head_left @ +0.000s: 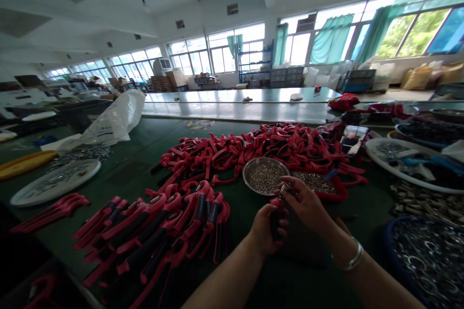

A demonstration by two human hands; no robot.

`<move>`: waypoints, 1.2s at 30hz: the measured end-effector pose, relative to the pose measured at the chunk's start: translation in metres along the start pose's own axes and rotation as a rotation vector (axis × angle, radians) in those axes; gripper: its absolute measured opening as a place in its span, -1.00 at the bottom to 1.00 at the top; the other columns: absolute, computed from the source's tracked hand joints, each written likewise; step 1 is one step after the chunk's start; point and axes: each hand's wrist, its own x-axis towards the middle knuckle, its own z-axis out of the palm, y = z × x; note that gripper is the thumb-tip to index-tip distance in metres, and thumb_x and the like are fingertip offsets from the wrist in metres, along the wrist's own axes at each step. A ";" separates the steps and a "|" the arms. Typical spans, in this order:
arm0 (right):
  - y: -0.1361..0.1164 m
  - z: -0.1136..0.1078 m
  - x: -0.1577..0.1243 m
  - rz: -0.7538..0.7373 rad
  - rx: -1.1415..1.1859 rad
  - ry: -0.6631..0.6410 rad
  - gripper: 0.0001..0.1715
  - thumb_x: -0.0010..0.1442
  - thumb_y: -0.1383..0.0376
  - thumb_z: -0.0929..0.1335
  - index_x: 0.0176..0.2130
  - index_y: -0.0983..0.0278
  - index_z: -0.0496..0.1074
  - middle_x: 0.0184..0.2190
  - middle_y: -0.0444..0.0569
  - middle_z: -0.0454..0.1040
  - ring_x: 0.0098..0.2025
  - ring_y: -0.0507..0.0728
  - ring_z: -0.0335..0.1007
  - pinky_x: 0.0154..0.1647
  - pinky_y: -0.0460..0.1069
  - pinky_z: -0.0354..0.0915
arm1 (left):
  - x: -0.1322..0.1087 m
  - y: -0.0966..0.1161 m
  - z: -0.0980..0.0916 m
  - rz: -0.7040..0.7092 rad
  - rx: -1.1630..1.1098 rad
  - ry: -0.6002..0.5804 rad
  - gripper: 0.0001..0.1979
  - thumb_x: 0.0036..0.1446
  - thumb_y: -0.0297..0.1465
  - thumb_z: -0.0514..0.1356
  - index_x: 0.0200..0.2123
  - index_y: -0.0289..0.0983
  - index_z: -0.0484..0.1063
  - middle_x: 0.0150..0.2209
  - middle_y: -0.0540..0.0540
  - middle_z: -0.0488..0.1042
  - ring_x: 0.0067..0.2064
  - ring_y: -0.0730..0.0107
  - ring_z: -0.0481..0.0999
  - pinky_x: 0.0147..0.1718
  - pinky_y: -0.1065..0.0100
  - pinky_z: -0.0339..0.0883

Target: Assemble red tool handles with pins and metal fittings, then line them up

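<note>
My left hand [267,231] is wrapped round a red and black handle piece, mostly hidden by the fingers. Just above it, my right hand [304,205] pinches a small silvery coiled part [284,190], perhaps a spring, at the top of that piece. Behind the hands stands a round metal bowl [266,178] of small metal bits. A red tray [342,190] with more small parts lies beside it, partly behind my right hand. Red handles [217,154] are heaped beyond the bowl. Assembled-looking red and black tools [155,231] lie in overlapping rows to the left.
At the right are a blue-rimmed basin [389,246] of metal rings, loose metal pieces [424,203], a white tray [377,161] and a phone [353,140]. Left stand a white plate [54,181], a yellow tray [25,164] and a plastic bag [116,118].
</note>
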 end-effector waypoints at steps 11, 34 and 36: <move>0.005 0.001 -0.009 -0.006 -0.127 -0.082 -0.69 0.14 0.22 0.26 -0.08 0.20 0.21 -0.27 -0.04 0.45 -0.36 0.07 0.42 -0.40 -0.03 0.38 | -0.007 -0.005 0.008 0.035 -0.237 -0.143 -0.85 -0.10 -0.41 0.11 -0.43 -0.39 0.31 -0.54 0.01 0.24 -0.62 0.70 0.10 -0.72 0.67 -0.07; 0.061 -0.092 0.039 0.297 -1.212 0.103 -0.73 0.10 0.28 0.21 -0.26 0.24 0.45 -0.20 0.05 0.47 -0.16 0.21 0.39 -0.18 0.07 0.26 | 0.033 -0.003 0.001 -0.129 -0.155 -0.131 -0.82 -0.05 -0.29 0.07 -0.50 -0.31 0.22 -0.59 0.07 0.19 -0.63 0.60 0.18 -0.64 0.51 0.10; 0.064 -0.103 0.047 0.336 -1.230 0.023 -0.77 0.05 0.29 0.26 -0.33 0.22 0.49 -0.24 0.04 0.50 -0.17 0.22 0.40 -0.21 0.05 0.26 | 0.035 -0.003 0.001 -0.127 -0.170 -0.179 -0.83 -0.05 -0.31 0.08 -0.46 -0.31 0.25 -0.56 0.06 0.21 -0.62 0.60 0.18 -0.63 0.51 0.10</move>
